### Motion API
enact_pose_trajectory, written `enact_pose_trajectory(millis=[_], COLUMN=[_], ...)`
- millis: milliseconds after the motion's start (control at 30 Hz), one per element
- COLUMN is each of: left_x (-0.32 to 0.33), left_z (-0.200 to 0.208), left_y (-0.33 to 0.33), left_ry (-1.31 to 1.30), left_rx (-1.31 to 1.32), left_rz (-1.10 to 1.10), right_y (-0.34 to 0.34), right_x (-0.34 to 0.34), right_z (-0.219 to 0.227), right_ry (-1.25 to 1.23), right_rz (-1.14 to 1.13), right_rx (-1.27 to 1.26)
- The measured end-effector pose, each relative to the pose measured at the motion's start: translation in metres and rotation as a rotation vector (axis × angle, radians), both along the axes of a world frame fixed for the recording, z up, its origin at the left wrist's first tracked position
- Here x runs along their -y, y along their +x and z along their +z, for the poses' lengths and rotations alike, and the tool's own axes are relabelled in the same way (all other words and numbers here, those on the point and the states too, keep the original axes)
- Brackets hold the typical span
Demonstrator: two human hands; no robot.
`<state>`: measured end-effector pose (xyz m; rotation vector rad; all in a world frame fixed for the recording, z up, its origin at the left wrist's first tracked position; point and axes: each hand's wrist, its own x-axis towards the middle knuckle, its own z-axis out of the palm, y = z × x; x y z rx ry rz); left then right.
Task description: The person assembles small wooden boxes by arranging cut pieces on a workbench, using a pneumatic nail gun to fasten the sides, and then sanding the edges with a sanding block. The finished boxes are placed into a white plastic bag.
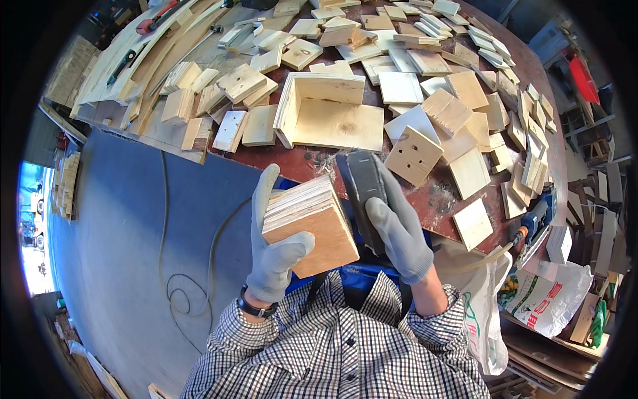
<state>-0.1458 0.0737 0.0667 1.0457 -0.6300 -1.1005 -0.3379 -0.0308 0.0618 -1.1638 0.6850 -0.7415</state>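
My left hand (274, 256) is gloved in grey and closed around a stack of square plywood pieces (318, 229), its thumb across the front face. The layered edges of the stack point up and to the left. In my right hand (401, 233), also gloved, is a long, dark block (363, 193) that looks like a sanding block. It is held upright and tilted, close beside the right side of the stack; whether the two touch I cannot tell. Both hands are in front of my body at the near edge of the red worktable (266, 158).
Many loose wood pieces (399, 88) cover the worktable, with an open wooden corner assembly (339, 125) near its front edge. A power drill (535, 216) lies at the right edge above white bags (548, 292). A cable (166, 219) loops over the floor at left.
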Motion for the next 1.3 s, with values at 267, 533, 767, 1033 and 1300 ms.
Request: enact_pose_trajectory(millis=[267, 533, 767, 1033, 1300], left_x=[0.003, -0.002, -0.003, 0.001, -0.006], left_z=[-0.005, -0.015, -0.007, 0.003, 0.008], left_y=[-0.006, -0.002, -0.013, -0.010, -0.007], left_ry=[-0.084, -0.212, -0.155, -0.057, -0.063], left_rx=[0.112, 0.645, 0.363, 0.020, -0.240], left_rz=[0.058, 0.061, 0.094, 0.078, 0.025], right_y=[0.009, -0.017, -0.004, -0.011, -0.008], right_x=[-0.013, -0.020, -0.016, -0.007, -0.002], right_z=[-0.010, 0.001, -0.035, 0.027, -0.020], right_ry=[-0.341, -0.406, -0.175, -0.855, -0.322], right_rz=[0.017, 0.035, 0.040, 0.056, -0.001], right_rx=[-0.116, 0.060, -0.090, -0.054, -0.326])
